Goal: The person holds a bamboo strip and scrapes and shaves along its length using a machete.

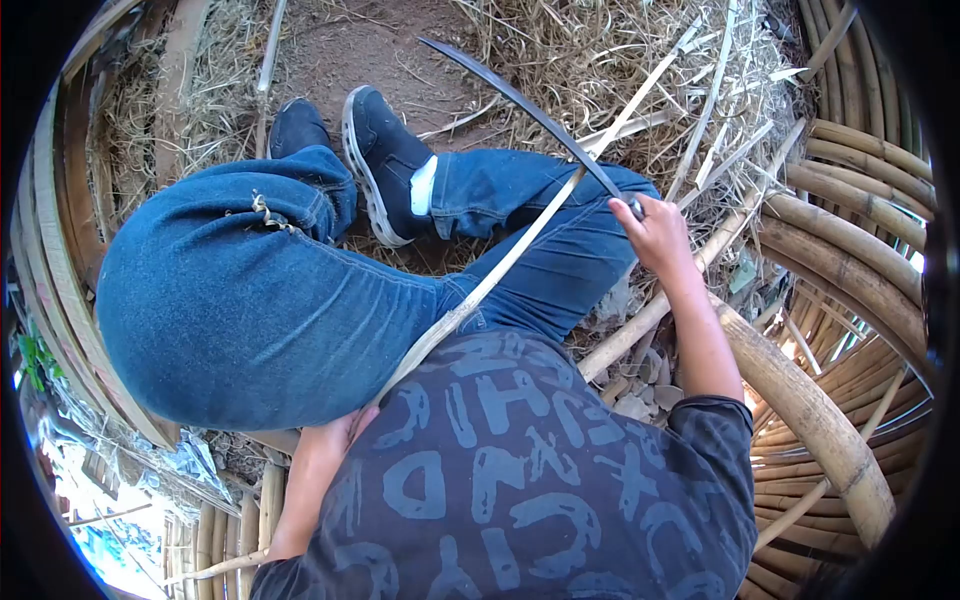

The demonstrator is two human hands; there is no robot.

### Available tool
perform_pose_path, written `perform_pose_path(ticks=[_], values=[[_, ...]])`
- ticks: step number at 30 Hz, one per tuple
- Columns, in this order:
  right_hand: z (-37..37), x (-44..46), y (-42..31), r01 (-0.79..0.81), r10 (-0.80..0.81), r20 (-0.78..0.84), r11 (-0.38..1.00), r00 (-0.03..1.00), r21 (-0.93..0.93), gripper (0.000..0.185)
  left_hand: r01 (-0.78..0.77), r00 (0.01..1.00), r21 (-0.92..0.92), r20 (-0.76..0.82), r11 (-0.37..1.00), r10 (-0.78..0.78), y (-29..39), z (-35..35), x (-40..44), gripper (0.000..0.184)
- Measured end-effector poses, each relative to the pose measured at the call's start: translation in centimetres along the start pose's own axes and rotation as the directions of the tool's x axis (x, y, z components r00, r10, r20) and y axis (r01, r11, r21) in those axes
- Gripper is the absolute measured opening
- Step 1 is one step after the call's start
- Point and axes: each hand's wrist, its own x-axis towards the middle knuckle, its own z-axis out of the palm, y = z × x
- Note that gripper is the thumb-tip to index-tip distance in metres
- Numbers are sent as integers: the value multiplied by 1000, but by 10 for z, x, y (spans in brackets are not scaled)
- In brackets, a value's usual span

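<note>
My right hand [655, 232] is closed around the handle of a long curved blade [530, 105], which points up and to the left. The blade crosses a thin split bamboo strip [520, 245] that runs diagonally over my jeans, from my lap to the straw at the upper right. At the strip's lower end, beside my thigh, my left hand [362, 422] shows only in part; its fingers are hidden behind the leg and the shirt.
Shavings and straw [620, 70] cover the ground ahead. Bamboo poles [810, 400] and stacked curved bamboo [860, 240] lie on the right. A wooden frame [60, 270] stands at left. Stones [645, 385] lie beside my right forearm.
</note>
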Motion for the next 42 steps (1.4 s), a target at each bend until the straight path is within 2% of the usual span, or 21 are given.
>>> perform_pose_path(ticks=[1, 4, 5, 7, 8, 11, 13, 15, 17, 19, 21, 23, 27, 29, 31, 33, 35, 38, 40, 41, 42], values=[[-1, -3, -7, -6, 6, 5, 1000, 1000, -5, 62, 2, 1000, 1, 3, 1000, -2, 0, 0, 0, 37], [-1, -1, -4, 145, -144, 16, 975, 989, -167, 60, -2, 1000, -2, 0, 1000, 2, 1, -1, 2, 37], [-5, 7, 1, 37, -5, 166, 981, 986, -190, 61, -1, 1000, 0, 3, 1000, 1, 0, -2, 2, 37], [-12, 21, 24, 14, 17, 104, 957, 994, -289, 64, -5, 1000, -6, -1, 1000, 5, 1, -2, 2, 37], [-18, 24, 29, 11, -13, -4, 948, 1000, -318, 65, -3, 1000, -11, 1, 1000, 3, 0, -1, 2, 37], [-25, 27, 22, -28, 22, -35, 985, 999, -170, 63, 4, 1000, -29, 1, 1000, -4, 0, 0, 2, 37], [-25, 20, 4, -120, 107, 152, 990, 983, 78, 63, 9, 1000, -33, 5, 999, -9, 0, -1, 3, 37], [-21, 12, -20, 66, -52, 196, 996, 979, -65, 64, 17, 1000, -40, 8, 999, -17, 0, -2, 3, 37], [-10, 8, -24, 270, -230, 188, 936, 955, -227, 66, 19, 1000, -47, 6, 999, -18, -1, -2, 3, 37], [-11, 11, -19, 266, -219, 211, 936, 953, -231, 65, 19, 1000, -51, 2, 999, -19, -1, -4, 3, 37], [-16, 22, 10, 91, -65, 210, 989, 975, -114, 65, 11, 1000, -53, -1, 999, -11, 0, -6, 4, 37], [-27, 34, 44, -64, 89, 151, 984, 985, -164, 65, 10, 1000, -67, -2, 998, -10, 1, -5, 5, 36], [-40, 33, 44, -42, 63, 137, 987, 988, -153, 63, 7, 1000, -93, -5, 996, -7, 3, -3, 7, 36], [-41, 25, 5, -130, 145, 249, 989, 958, -74, 59, 13, 1000, -100, 2, 995, -13, 3, -3, 8, 36], [-26, 16, -13, -23, 40, 268, 997, 963, -68, 60, 13, 1000, -101, 5, 995, -13, 4, -4, 11, 36], [-16, 8, -19, 309, -279, 170, 931, 945, -195, 62, 4, 1000, -100, 12, 995, -3, 6, -4, 12, 36], [-19, 11, -5, 309, -268, 215, 933, 939, -185, 63, 5, 1000, -103, 8, 995, -4, 8, -5, 12, 36], [-28, 26, 76, 249, -201, 193, 931, 960, -266, 62, -9, 1000, -136, -2, 991, 9, 11, -1, 15, 36], [-38, 24, 101, -47, 56, 34, 974, 998, -224, 60, -13, 1000, -159, -4, 987, 12, 12, 2, 15, 36], [-46, 19, 83, -49, 62, 40, 962, 997, -268, 60, -14, 1000, -167, -7, 986, 13, 13, 3, 16, 36], [-50, 18, 63, -69, 89, 79, 971, 993, -230, 61, -12, 1000, -174, -6, 985, 11, 13, 3, 17, 36]])
